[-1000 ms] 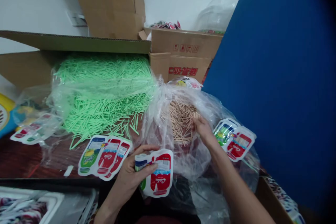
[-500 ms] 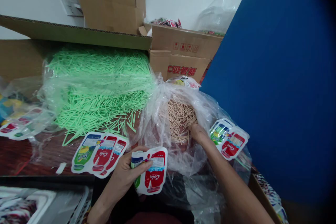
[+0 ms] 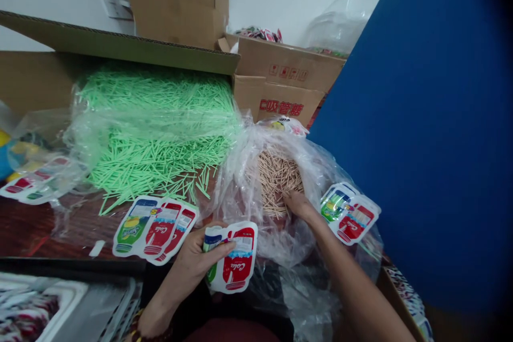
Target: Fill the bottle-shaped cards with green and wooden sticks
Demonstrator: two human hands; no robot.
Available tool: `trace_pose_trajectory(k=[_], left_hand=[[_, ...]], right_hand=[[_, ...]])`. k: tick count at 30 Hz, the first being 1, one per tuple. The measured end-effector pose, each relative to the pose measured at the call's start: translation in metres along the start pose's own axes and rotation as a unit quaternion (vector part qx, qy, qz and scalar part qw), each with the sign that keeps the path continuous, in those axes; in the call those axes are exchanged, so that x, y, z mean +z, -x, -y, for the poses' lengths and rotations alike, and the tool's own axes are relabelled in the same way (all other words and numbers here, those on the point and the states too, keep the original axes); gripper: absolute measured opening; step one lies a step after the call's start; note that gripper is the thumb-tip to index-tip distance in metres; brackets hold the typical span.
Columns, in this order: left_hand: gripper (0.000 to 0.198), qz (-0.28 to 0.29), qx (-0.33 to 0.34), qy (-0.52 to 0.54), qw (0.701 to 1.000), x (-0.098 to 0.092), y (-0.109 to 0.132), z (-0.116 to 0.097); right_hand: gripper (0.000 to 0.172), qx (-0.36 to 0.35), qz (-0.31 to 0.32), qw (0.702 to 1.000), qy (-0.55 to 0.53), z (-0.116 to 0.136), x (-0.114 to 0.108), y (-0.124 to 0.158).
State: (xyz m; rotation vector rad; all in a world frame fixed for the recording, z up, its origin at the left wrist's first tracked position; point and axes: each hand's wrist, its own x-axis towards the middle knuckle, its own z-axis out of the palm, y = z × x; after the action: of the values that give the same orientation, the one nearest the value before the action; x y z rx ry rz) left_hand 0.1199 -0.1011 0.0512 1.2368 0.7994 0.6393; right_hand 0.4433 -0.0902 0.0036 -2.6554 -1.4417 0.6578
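Observation:
My left hand (image 3: 196,256) grips a cola-and-lemon printed pouch (image 3: 239,262), thumb across its front, its lettering upside down. Thin tan sticks (image 3: 276,176) lie in a clear plastic bag (image 3: 240,187) in front of me. My right hand (image 3: 298,204) reaches into the bag's mouth, fingers bunched together against the sticks; what is between the fingertips, if anything, is too small to make out. Left of my left hand, overlapping printed pouches (image 3: 156,230) lie at the table edge. Another pouch (image 3: 350,212), pale sticks showing in its window, lies right of my right wrist on the plastic.
Many green sticks (image 3: 160,155) spill from a clear bag by an open cardboard box (image 3: 136,53). Another carton (image 3: 288,77) stands behind the tan sticks. A blue panel (image 3: 417,133) bounds the right side. A white tray (image 3: 74,307) is at lower left.
My right hand has shifted slightly left among the tan sticks. My left hand still holds the pouch. The view has tilted a little.

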Motion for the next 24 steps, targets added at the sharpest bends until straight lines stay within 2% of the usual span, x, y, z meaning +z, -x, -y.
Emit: trace_pose_trajectory(k=[8, 11, 13, 16, 19, 21, 24], left_hand=[[0.019, -0.011, -0.021, 0.026, 0.999, 0.004, -0.001, -0.005], [0.018, -0.002, -0.024, 0.026, 0.999, 0.003, -0.001, -0.005], [0.018, -0.01, -0.021, 0.029, 0.999, 0.002, -0.001, -0.004], [0.02, -0.019, -0.026, 0.035, 0.999, 0.004, -0.001, -0.003], [0.019, -0.002, -0.032, 0.037, 0.999, 0.004, -0.003, -0.001], [0.017, 0.006, -0.029, 0.03, 0.999, 0.004, -0.004, 0.001], [0.015, -0.004, -0.018, 0.019, 1.0, 0.002, -0.004, 0.003]], right_hand=[[0.014, -0.018, -0.008, 0.992, -0.128, -0.003, 0.004, -0.002], [0.014, -0.032, -0.016, 0.972, -0.232, -0.008, 0.003, 0.004], [0.014, -0.044, -0.016, 0.949, -0.312, -0.012, 0.003, 0.011], [0.017, -0.066, -0.021, 0.9, -0.429, -0.014, 0.006, 0.024], [0.022, -0.08, -0.032, 0.85, -0.52, -0.008, 0.012, 0.035], [0.027, -0.084, -0.023, 0.791, -0.605, -0.001, 0.016, 0.043], [0.035, -0.087, 0.009, 0.674, -0.734, 0.006, 0.02, 0.055]])
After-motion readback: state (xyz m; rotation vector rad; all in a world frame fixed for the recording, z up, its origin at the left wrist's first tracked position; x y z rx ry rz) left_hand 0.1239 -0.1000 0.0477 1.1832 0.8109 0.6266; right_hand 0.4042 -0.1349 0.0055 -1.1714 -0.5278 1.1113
